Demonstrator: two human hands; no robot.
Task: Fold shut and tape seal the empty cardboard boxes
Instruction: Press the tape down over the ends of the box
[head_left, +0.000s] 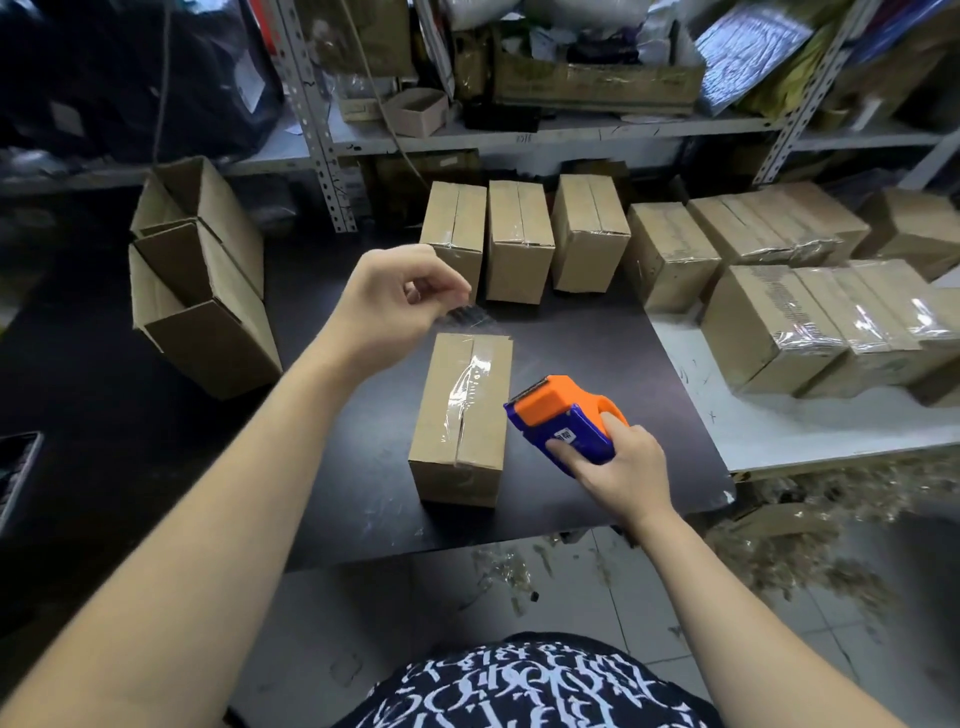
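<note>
Pinching the tape end (467, 314) with my left hand (395, 301) above the box (441, 467), I grip the dispenser (563, 415) in my right hand (618, 467), probably to stretch tape over the seam (458, 449).

Dark matte worktable (363, 467), white table (779, 431) adjoining at right, perforated grey steel shelving (317, 130) behind, pale tiled floor (571, 597) littered with scraps.

Sticker (566, 435) on tape dispenser (563, 408): print too small to read.
Lettering on shirt (530, 686): white, stylised, illegible.
</note>
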